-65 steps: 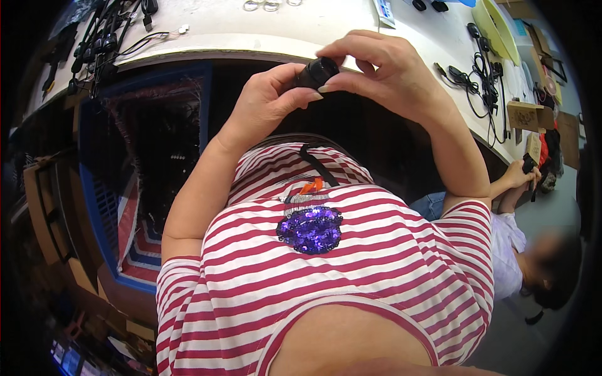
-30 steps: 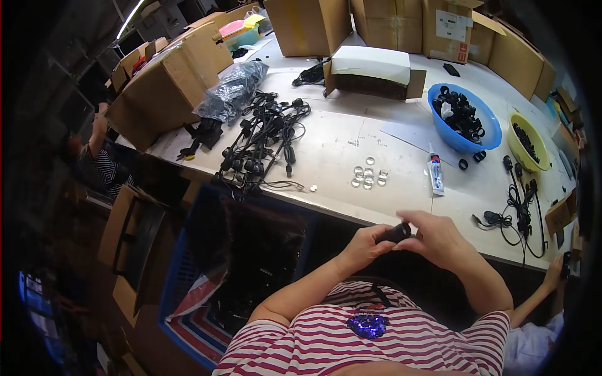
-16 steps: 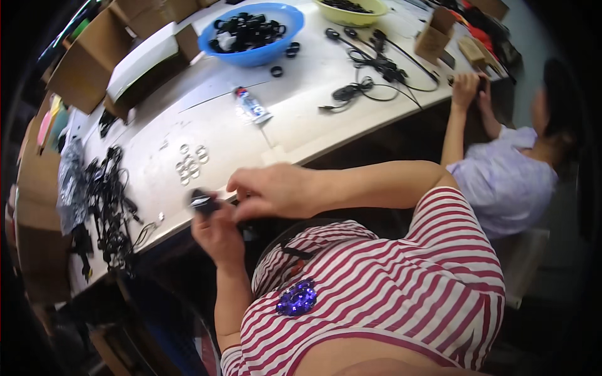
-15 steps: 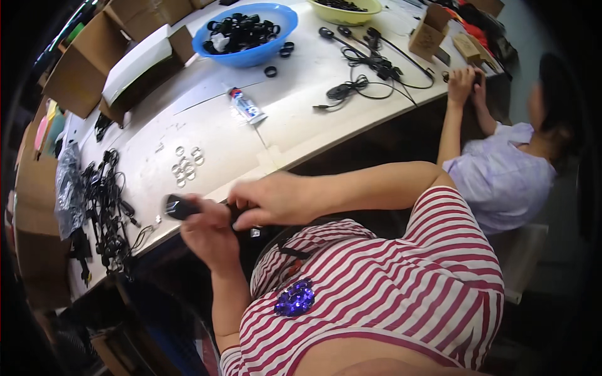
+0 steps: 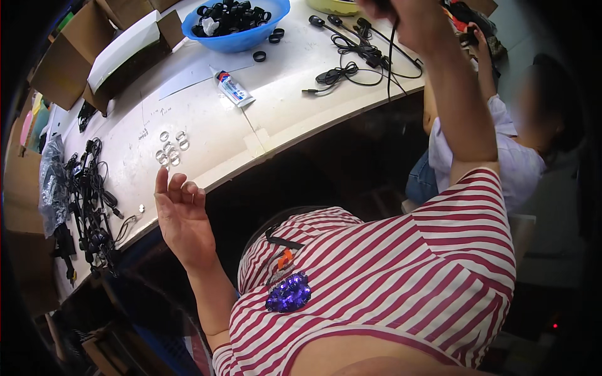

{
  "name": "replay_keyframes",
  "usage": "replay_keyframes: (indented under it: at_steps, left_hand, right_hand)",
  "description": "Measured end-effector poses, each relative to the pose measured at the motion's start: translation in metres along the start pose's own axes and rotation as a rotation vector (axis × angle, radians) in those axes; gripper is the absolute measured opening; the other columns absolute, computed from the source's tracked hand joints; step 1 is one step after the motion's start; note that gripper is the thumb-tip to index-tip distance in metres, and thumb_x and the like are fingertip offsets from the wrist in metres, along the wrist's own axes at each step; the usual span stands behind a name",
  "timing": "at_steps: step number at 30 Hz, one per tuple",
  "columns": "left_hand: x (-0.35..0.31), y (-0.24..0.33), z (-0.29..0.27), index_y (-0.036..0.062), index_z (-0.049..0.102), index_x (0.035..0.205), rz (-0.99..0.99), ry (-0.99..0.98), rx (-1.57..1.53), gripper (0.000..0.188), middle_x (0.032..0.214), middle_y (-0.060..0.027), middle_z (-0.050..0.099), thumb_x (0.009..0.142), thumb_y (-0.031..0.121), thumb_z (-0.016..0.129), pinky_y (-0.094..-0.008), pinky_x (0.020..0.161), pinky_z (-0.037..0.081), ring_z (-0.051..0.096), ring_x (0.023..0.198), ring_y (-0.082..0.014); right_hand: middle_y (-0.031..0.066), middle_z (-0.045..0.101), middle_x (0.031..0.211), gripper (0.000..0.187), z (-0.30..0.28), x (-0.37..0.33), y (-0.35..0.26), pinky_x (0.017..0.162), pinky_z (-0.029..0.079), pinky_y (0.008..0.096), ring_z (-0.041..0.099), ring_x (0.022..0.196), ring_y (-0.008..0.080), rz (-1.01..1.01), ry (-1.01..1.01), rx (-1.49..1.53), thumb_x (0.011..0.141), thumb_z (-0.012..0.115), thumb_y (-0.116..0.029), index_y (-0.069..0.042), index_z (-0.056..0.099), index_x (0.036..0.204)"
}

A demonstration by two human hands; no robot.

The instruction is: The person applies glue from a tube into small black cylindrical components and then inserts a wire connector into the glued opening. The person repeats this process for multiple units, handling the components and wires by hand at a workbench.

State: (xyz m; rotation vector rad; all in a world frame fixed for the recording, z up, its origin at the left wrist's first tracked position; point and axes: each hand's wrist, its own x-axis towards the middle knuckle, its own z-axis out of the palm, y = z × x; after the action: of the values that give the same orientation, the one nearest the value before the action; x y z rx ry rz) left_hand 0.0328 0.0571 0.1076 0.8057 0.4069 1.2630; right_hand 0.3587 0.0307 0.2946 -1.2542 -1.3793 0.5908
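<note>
My left hand (image 5: 185, 222) is raised by the table's near edge, empty, with its fingers loosely bent and apart. Just beyond its fingertips lie several small clear round lens-like discs (image 5: 168, 149). My right hand (image 5: 411, 25) is lifted at the top of the view, partly cut off, its fingers closed around something dark. A black cable (image 5: 391, 59) hangs down from it past the table edge; what is at the cable's upper end is mostly hidden. Below and left of that hand, black corded devices (image 5: 351, 47) with coiled leads lie on the table.
On the white table (image 5: 207, 135) are a glue tube (image 5: 233, 89), a blue basin (image 5: 235, 41) of black rings, and a yellow bowl (image 5: 332, 6). Tangled black cables (image 5: 94, 200) and an open cardboard box (image 5: 75, 59) line the left. A co-worker (image 5: 495, 144) sits to the right.
My hands have parted. The black shiny-ended object has left my left hand, which is now open. My right hand has swung up and far to the right, a cable hanging from it.
</note>
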Motion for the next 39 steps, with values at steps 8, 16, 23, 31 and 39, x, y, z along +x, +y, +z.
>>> replay_keyframes:
  at_steps: [8,16,23,31,39]
  left_hand:
    - [-0.001,0.003,-0.011,0.0039,0.039,0.124,0.022,-0.015,0.01,0.037,0.102,-0.0058,0.055,0.095,0.026,0.04,-0.0261,0.074,0.042,0.049,0.081,-0.0121]
    - [-0.005,0.007,-0.026,0.0012,0.045,0.118,0.036,0.222,0.099,0.03,0.095,-0.0069,0.056,0.091,0.013,0.048,-0.0237,0.07,0.046,0.053,0.078,-0.0098]
    - [-0.003,0.042,-0.061,-0.0013,0.052,0.111,0.175,0.179,0.705,0.026,0.095,-0.0043,0.056,0.087,0.006,0.052,-0.021,0.075,0.041,0.051,0.084,-0.0085]
    - [0.053,0.177,-0.247,0.0069,0.058,0.104,0.428,0.798,1.835,0.023,0.099,-0.0117,0.062,0.085,0.014,0.049,-0.039,0.079,0.044,0.058,0.091,-0.0303]
    - [0.095,0.196,-0.245,0.0208,0.061,0.106,-0.151,0.69,2.385,0.027,0.097,-0.0117,0.063,0.082,0.031,0.055,-0.0417,0.079,0.043,0.058,0.094,-0.0304]
  right_hand:
    - [0.0039,0.056,0.062,0.023,-0.077,0.078,0.079,0.045,0.039,0.0241,0.051,0.051,0.0124,-0.163,0.375,-0.412,0.088,0.045,-0.016,-0.003,0.059,0.101]
    - [0.0144,0.062,0.1,0.033,-0.064,0.037,0.261,0.079,0.043,0.0334,0.058,0.089,0.0257,-0.1,0.273,-1.008,0.086,0.044,-0.019,-0.008,0.055,0.115]
    - [0.0149,0.055,0.112,0.033,-0.064,0.028,0.254,0.09,0.038,0.0374,0.05,0.106,0.0313,-0.021,0.226,-1.436,0.084,0.05,-0.016,-0.007,0.055,0.115]
    - [0.0119,0.057,0.106,0.025,0.142,0.001,0.155,0.091,0.038,0.0335,0.051,0.102,0.0268,-0.48,-0.199,-0.604,0.078,0.059,-0.003,-0.004,0.061,0.103]
    - [0.0091,0.061,0.092,0.011,0.269,-0.005,0.142,0.076,0.047,0.0325,0.056,0.089,0.0249,-0.552,-0.348,-0.231,0.078,0.06,-0.005,-0.005,0.065,0.088]
